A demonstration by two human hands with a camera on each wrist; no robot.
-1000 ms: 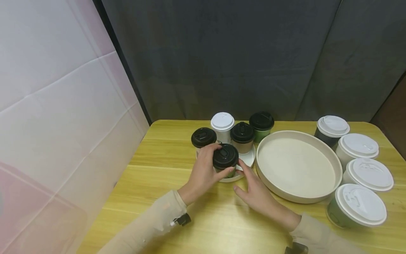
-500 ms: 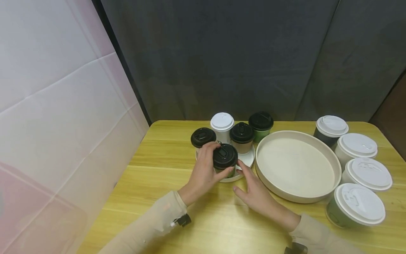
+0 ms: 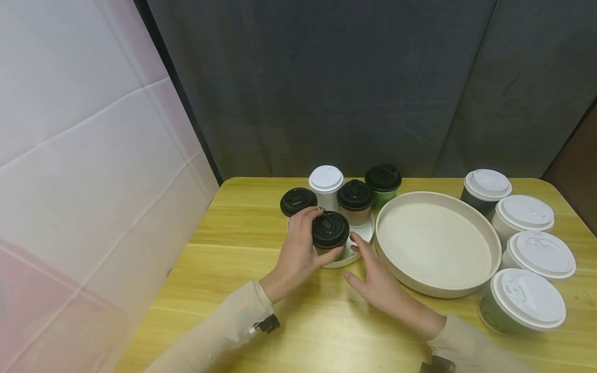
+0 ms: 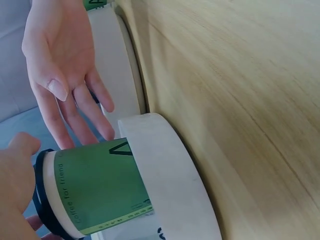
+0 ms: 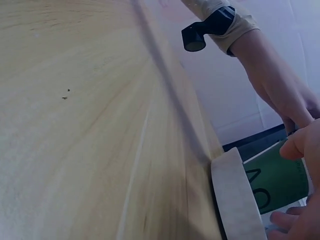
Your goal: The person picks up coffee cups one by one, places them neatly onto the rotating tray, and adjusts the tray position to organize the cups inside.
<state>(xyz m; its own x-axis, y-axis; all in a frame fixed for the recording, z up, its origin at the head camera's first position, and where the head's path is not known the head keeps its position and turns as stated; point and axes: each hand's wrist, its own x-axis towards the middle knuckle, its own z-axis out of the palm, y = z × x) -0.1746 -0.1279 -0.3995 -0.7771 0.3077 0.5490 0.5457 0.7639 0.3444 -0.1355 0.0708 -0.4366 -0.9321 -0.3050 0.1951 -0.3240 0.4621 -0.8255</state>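
My left hand [image 3: 295,251] grips a green paper coffee cup [image 4: 100,185] by its black lid [image 3: 330,228], thumb on the near side and fingers round the far side. The cup stands at the front of a small round white tray [image 4: 175,185], its base hidden behind the rim. Just right of the cup is my right hand [image 3: 380,282], fingers spread and holding nothing, a small gap from the cup. Sharing the tray are a black-lidded cup [image 3: 297,201] at left, a white-lidded cup [image 3: 326,181] behind, and a brown cup [image 3: 356,199] with a black lid.
A large round cream tray [image 3: 438,243] sits right of the small one. Behind them stands another green cup [image 3: 383,181] with a black lid. Several white-lidded cups, including a pale green one [image 3: 522,300], line the right side of the wooden table [image 3: 224,243].
My right fingertips, which were at the cup's side, have drawn slightly away to the right. The left hand keeps its grip and the cup stays in place.
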